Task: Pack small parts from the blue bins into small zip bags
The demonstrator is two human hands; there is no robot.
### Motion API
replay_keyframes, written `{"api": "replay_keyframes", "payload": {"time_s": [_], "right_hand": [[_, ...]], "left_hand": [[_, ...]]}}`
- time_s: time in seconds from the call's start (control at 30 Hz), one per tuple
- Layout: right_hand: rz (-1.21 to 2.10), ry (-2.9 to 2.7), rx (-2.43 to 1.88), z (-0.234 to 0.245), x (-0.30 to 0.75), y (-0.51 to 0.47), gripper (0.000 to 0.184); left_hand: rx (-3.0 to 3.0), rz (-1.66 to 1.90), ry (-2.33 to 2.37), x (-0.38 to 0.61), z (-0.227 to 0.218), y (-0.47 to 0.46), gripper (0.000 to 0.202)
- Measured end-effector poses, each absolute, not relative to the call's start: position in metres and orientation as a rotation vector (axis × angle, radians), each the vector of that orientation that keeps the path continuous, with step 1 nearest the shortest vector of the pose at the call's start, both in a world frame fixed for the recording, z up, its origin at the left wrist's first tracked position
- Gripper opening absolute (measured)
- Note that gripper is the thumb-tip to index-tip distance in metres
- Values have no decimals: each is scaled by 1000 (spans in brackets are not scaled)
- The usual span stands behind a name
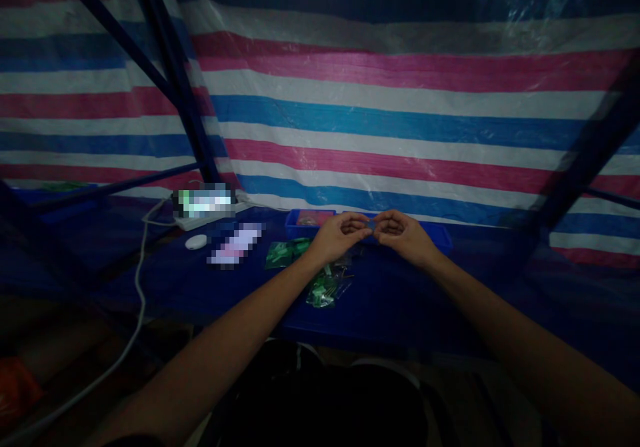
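My left hand [339,235] and my right hand [401,235] meet fingertip to fingertip above a dark blue table [400,300]. Both have their fingers curled in a pinch on a small dark piece [371,223] between them, too small and dim to name. A blue tray [300,223] stands just behind the hands. Clear bags of small green parts lie under and left of my left wrist, one [327,287] near the table's front and one [286,252] further back.
A white power strip [200,220] with a cable [140,287] running off the left edge sits at the back left, beside a small white oval object [195,241]. A striped tarpaulin [380,113] hangs behind the table, with dark metal poles [170,67] on the left.
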State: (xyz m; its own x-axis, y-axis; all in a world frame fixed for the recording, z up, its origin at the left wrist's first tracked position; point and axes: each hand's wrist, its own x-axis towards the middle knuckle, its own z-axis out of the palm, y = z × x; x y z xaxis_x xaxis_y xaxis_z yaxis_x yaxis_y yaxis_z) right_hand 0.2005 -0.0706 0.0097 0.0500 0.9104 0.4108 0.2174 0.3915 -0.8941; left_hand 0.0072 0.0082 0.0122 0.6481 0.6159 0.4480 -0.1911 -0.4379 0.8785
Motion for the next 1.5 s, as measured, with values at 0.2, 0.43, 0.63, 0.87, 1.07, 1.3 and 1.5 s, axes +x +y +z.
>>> {"api": "replay_keyframes", "payload": {"time_s": [0.2, 0.43, 0.63, 0.87, 1.07, 1.3, 1.5], "right_hand": [[751, -1417, -1059, 9, 201, -70, 39], [762, -1374, -1037, 10, 199, -72, 39], [758, -1349, -1037, 12, 196, -74, 41], [591, -1415, -1056, 12, 200, -73, 38], [63, -1641, -1114, 13, 197, -82, 32], [-352, -1955, -1165, 19, 192, -90, 19], [-346, -2106, -1138, 20, 193, -89, 20]], "left_hand": [[1846, 974, 342, 6, 15, 5, 35], [1858, 941, 369, 5, 14, 9, 36], [1868, 947, 339, 6, 12, 12, 39], [2125, 1060, 506, 1, 18, 2, 30], [2007, 913, 441, 0, 24, -3, 43], [1694, 845, 438, 8, 13, 7, 24], [1715, 838, 447, 4, 10, 12, 35]]}}
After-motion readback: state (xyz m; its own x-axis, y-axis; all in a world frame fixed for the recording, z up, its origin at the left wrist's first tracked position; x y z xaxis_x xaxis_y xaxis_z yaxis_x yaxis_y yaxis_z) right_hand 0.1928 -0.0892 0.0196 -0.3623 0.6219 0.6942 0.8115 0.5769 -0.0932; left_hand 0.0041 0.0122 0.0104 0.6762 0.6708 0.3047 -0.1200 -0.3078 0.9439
